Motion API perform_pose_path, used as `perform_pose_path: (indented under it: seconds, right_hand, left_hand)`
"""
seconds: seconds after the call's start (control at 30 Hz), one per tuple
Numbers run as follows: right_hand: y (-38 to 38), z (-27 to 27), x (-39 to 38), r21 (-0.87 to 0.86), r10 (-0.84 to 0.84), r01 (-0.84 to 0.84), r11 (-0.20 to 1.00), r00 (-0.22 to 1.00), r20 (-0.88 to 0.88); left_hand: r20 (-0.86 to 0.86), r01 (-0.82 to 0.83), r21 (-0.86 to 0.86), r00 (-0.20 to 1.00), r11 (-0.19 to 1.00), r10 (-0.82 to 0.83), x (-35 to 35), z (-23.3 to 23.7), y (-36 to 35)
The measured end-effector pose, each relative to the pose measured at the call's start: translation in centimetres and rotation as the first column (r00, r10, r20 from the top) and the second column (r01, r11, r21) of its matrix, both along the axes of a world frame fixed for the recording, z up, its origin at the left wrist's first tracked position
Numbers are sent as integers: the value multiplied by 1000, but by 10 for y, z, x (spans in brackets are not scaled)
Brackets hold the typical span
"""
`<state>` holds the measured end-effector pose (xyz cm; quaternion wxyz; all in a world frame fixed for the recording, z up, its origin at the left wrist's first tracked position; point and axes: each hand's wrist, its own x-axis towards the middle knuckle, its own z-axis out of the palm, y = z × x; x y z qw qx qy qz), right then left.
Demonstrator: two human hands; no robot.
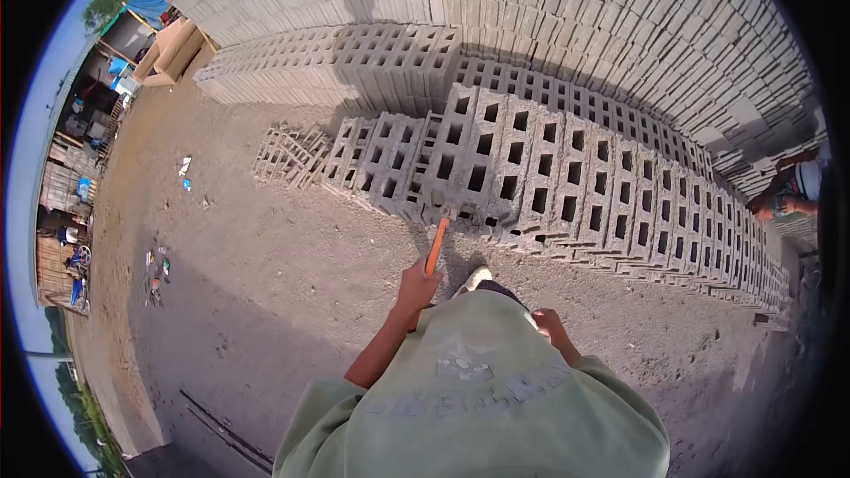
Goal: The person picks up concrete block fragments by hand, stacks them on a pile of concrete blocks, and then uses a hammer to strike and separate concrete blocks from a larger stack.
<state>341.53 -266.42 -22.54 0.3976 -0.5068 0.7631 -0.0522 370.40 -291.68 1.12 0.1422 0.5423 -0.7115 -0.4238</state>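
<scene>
Head view: the left hand [416, 288] is wrapped around an orange stick [435, 248], whose tip points up toward the row of hollow concrete blocks [540, 177] just ahead. The right hand [550, 324] sits low against the green shirt [478, 398]; its grip can't be made out. Another person's arm [786, 199] shows at the far right.

Outdoor block yard, stacked concrete blocks [531, 168]
</scene>
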Motion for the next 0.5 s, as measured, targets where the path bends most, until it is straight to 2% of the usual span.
perform_pose_path:
  seconds: [0.03,0.07,0.13,0.2,0.23,0.3,0.33,0.4,0.5]
  right_hand:
    - [-27,4,-3,12,-249,251,968,951,183]
    - [-51,12,-1,79,-476,481,873,807,350]
    - [-111,85,2,-70,-489,540,839,804,340]
    - [-143,92,-6,-233,-463,637,735,722,514]
    - [-151,100,-9,-233,-473,649,724,714,516]
    - [-160,138,-4,-279,-508,752,597,623,595]
    - [-154,138,1,-279,-536,785,553,592,602]
    - [-115,135,13,-261,-696,850,458,526,489]
    - [-28,117,57,-161,-850,941,298,338,405]
  left_hand:
    - [0,-4,-5,1000,1000,4,-11,10,-10]
    - [-19,19,-3,1000,1000,-19,-19,27,-14]
    - [-35,45,7,998,999,-45,-33,36,-28]
    - [-61,148,153,988,977,-140,-44,29,-47]
    - [-60,162,151,986,975,-155,-50,15,-55]
    - [96,325,-42,942,945,-320,-58,-36,-79]
    - [104,376,-47,923,925,-370,-58,-61,-92]
    - [238,421,-23,883,907,-404,-64,-100,-105]
    - [265,425,42,868,904,-420,-72,-98,-112]
